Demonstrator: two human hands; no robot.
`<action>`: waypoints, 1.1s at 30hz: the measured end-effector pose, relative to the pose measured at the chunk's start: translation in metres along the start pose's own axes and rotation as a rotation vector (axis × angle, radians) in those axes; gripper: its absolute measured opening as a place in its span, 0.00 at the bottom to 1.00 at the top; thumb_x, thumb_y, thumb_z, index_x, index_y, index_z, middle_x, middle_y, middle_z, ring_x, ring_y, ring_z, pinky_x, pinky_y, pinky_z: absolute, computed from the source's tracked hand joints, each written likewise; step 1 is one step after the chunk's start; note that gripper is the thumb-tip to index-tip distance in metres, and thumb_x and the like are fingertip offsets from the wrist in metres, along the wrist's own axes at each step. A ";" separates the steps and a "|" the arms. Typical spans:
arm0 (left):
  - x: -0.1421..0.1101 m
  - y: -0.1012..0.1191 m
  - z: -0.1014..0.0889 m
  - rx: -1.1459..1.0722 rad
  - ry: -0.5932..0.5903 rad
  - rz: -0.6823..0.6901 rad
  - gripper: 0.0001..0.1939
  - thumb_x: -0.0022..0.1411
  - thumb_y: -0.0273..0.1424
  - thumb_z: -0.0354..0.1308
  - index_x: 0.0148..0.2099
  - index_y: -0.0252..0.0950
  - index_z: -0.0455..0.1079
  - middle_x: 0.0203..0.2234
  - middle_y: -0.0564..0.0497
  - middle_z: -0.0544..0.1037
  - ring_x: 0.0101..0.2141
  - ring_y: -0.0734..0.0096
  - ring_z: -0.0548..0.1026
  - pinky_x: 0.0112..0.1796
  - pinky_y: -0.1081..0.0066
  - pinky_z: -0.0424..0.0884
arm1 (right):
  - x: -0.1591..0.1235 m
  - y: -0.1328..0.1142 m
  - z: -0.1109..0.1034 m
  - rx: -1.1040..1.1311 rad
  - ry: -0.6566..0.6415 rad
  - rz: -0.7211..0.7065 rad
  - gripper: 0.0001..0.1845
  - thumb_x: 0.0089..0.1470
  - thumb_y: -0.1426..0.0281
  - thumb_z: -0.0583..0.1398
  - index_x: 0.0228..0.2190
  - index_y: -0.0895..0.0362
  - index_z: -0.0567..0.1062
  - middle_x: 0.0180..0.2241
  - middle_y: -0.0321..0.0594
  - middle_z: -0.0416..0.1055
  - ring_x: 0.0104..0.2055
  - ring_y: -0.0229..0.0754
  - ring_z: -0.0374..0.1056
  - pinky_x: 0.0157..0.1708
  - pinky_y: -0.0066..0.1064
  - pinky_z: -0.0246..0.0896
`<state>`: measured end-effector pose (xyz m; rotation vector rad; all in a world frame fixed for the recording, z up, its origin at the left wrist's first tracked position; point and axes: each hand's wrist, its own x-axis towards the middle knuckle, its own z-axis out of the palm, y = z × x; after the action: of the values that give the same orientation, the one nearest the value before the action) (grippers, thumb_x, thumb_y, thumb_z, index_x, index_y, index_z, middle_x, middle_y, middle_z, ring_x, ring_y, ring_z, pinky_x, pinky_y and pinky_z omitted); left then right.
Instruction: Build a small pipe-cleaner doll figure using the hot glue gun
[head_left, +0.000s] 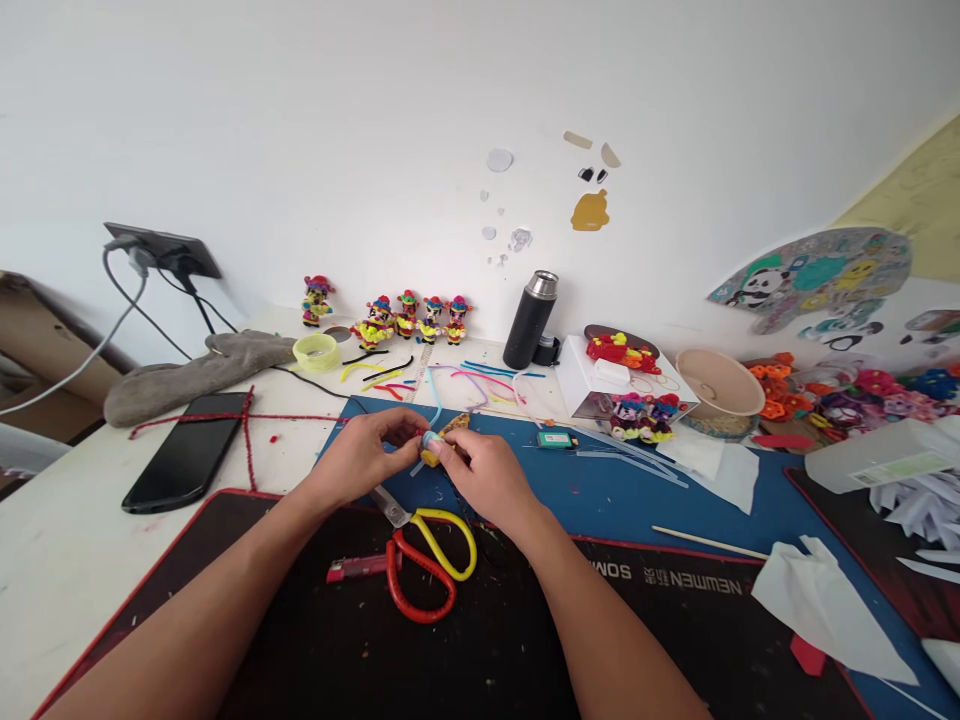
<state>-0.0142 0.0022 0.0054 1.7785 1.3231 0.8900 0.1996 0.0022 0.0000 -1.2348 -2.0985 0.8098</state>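
Just beyond the metal scissors with red and yellow loop handles (pixel 405 519), the left hand (pixel 367 452) and right hand (pixel 491 475) pinch a small, roundish yellow-and-pale-blue craft piece (pixel 429 457), fingertips nearly together. It looks light, soft and easily squashed, so holding its sides gently seems best.

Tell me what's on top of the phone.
Red pipe cleaners lie across the upper part of the phone. The strips directly beneath them are covered, and so is the table under the phone.
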 end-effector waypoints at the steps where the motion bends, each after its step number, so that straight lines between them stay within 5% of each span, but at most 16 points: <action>1: 0.001 -0.001 -0.001 -0.055 0.003 -0.010 0.16 0.63 0.44 0.63 0.45 0.38 0.78 0.34 0.49 0.85 0.35 0.60 0.80 0.39 0.66 0.75 | 0.000 0.001 0.000 0.035 0.002 0.013 0.18 0.71 0.58 0.58 0.36 0.55 0.81 0.24 0.35 0.73 0.25 0.38 0.65 0.28 0.30 0.49; 10: 0.007 -0.005 0.002 -0.492 -0.044 -0.121 0.27 0.52 0.46 0.76 0.49 0.36 0.77 0.37 0.47 0.82 0.38 0.59 0.80 0.41 0.61 0.77 | 0.000 0.003 0.002 0.245 -0.103 0.113 0.19 0.70 0.54 0.58 0.39 0.55 0.79 0.19 0.32 0.70 0.20 0.37 0.64 0.24 0.28 0.56; 23: 0.007 -0.001 0.010 -0.631 0.036 -0.165 0.27 0.48 0.47 0.77 0.44 0.36 0.77 0.31 0.51 0.79 0.32 0.65 0.75 0.36 0.66 0.72 | 0.000 0.001 0.004 0.406 -0.106 0.144 0.20 0.68 0.52 0.60 0.39 0.56 0.79 0.15 0.27 0.62 0.14 0.34 0.59 0.19 0.26 0.53; 29: 0.005 0.001 0.015 -0.609 -0.053 -0.163 0.24 0.48 0.51 0.76 0.34 0.36 0.78 0.27 0.51 0.77 0.28 0.69 0.70 0.33 0.68 0.68 | 0.000 0.002 0.007 0.497 -0.093 0.139 0.23 0.66 0.50 0.60 0.42 0.57 0.81 0.17 0.28 0.64 0.14 0.34 0.58 0.18 0.26 0.52; 33: 0.005 0.003 0.017 -0.593 0.023 -0.152 0.24 0.50 0.53 0.74 0.32 0.37 0.79 0.26 0.51 0.78 0.29 0.66 0.72 0.34 0.67 0.70 | -0.001 0.003 0.007 0.469 -0.088 0.133 0.21 0.66 0.51 0.61 0.44 0.56 0.82 0.17 0.28 0.64 0.15 0.34 0.58 0.18 0.26 0.53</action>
<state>0.0026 0.0038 0.0000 1.1969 1.0448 1.0811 0.1964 0.0012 -0.0066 -1.0995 -1.7588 1.3461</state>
